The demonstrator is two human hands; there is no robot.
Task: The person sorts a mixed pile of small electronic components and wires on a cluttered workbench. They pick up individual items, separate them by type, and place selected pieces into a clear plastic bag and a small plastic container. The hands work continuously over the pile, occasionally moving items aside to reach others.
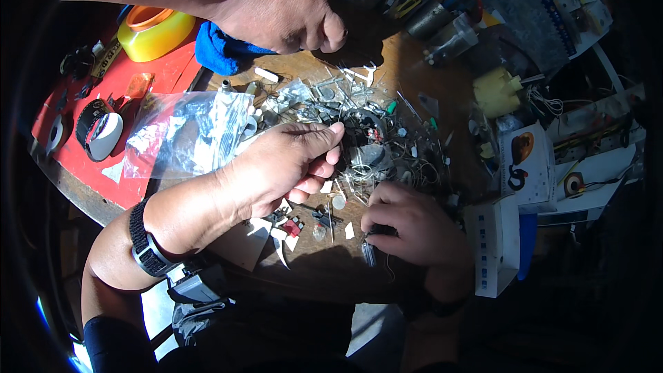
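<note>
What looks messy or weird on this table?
The tangled heap of wires and small parts: it sprawls unsorted across the wooden table, with white scraps lying loose near it. I can't tell if anything is broken.

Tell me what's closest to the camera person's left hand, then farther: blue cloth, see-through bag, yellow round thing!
In the head view, from the left hand:
1. See-through bag: just left.
2. Blue cloth: upper left.
3. Yellow round thing: farther upper left, past the cloth.
</note>
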